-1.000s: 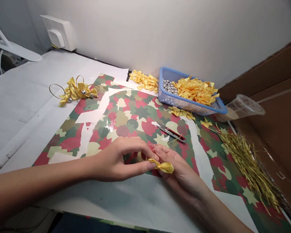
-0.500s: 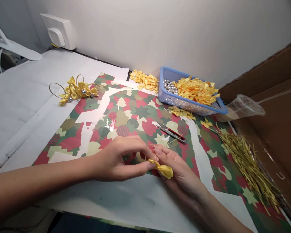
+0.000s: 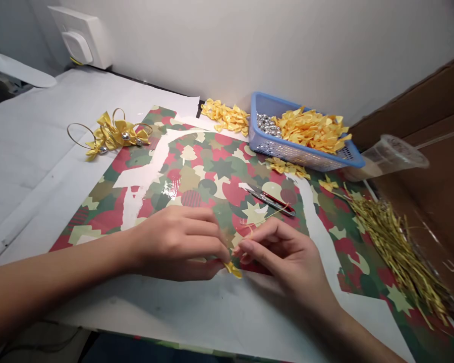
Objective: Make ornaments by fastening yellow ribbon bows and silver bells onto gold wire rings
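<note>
A yellow ribbon bow (image 3: 233,270) is pinched between the thumb and fingers of my left hand (image 3: 177,243), which mostly covers it. Close beside it, the thumb and forefinger of my right hand (image 3: 283,257) are pressed together on a thin cord (image 3: 263,220). The cord's pale gold length sticks out behind the right fingertips. Both hands are over the front edge of the patterned sheet (image 3: 221,169). Thread snips (image 3: 270,199) with a red and black handle lie just beyond the right hand.
A blue basket (image 3: 306,160) holds yellow bows and silver bells. Loose bows (image 3: 227,117) lie beside it. Finished bows with gold loops and bells (image 3: 115,136) sit at left. On the right are a bundle of gold ties (image 3: 397,247) and a clear plastic cup (image 3: 395,154).
The bow has shifted left, out of my right hand's hold, and now shows only at my left fingertips. My right hand has turned, its fingers now pinched on the cord. The view has shifted slightly.
</note>
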The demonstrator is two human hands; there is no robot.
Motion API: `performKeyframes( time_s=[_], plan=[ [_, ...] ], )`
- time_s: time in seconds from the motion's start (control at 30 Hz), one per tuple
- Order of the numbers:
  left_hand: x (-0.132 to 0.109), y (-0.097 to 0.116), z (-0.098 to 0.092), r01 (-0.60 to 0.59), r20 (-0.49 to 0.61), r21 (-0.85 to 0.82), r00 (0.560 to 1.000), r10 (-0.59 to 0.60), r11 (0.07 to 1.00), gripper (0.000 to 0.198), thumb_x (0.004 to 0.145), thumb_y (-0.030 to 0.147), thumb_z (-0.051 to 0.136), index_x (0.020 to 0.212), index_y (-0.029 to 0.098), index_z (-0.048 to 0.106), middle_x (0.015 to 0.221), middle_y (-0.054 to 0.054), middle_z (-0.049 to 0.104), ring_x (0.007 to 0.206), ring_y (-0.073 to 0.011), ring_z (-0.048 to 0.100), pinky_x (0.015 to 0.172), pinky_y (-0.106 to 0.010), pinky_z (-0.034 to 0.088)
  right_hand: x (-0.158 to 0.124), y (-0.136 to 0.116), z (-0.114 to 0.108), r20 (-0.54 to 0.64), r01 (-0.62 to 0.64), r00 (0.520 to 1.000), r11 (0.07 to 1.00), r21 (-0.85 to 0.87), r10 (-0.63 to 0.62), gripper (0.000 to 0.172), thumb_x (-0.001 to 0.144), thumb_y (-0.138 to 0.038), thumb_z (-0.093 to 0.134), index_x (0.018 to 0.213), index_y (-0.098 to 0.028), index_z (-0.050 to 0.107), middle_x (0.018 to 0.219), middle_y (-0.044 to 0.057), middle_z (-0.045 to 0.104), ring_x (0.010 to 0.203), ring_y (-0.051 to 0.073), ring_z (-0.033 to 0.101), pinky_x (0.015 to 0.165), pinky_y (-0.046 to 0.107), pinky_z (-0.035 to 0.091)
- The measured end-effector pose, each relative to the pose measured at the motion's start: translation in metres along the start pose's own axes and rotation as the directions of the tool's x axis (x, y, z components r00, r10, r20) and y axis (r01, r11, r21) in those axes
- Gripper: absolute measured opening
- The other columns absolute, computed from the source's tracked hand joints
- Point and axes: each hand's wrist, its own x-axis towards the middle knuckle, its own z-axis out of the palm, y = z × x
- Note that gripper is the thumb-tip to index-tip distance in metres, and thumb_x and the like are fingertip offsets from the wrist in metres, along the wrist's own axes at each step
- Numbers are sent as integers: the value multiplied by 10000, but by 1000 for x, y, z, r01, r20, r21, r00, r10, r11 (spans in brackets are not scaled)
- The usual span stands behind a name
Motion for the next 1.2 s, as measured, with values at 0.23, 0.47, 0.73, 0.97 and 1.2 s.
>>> performKeyframes(
  time_s=[0.23,0.47,0.73,0.97,1.2],
  plan=[
    [-6,-5,-1,-154,223,73,966,134,985,262,864,91,471,707,206,648,725,-51,691,671,-183,584,549,-303,478,-2,13,-4,136,381,924,874,-300,-357,84,809,-209,679,739,-191,636,640,7,682,510,108,600,445,204,492],
    [-21,-9,8,119,163,-170,982,-91,978,291,925,274,426,779,274,677,664,-55,651,680,-204,594,551,-317,492,-8,12,-8,252,504,864,765,-401,-436,74,867,-149,600,809,-193,607,679,15,685,555,114,619,503,211,525],
    [-28,-9,10,202,120,-194,976,-181,960,309,924,359,414,801,276,684,651,-64,635,663,-211,582,543,-331,493,-10,12,-8,259,508,861,733,-452,-437,100,865,-138,597,834,-231,574,685,-12,676,553,111,627,520,196,521],
    [-20,-7,8,56,148,-114,988,-39,992,258,904,227,457,758,261,668,661,-38,651,656,-191,585,524,-315,459,-11,9,-7,305,563,826,675,-477,-474,174,845,-70,588,856,-244,576,720,-27,703,577,92,658,571,144,533],
    [-14,-5,8,-18,183,-55,983,28,998,322,903,159,403,744,246,670,663,-46,663,627,-190,567,521,-312,461,-9,8,-13,476,684,727,576,-447,-494,238,875,-70,519,1036,-213,622,862,39,752,813,140,717,766,189,573]
  ],
)
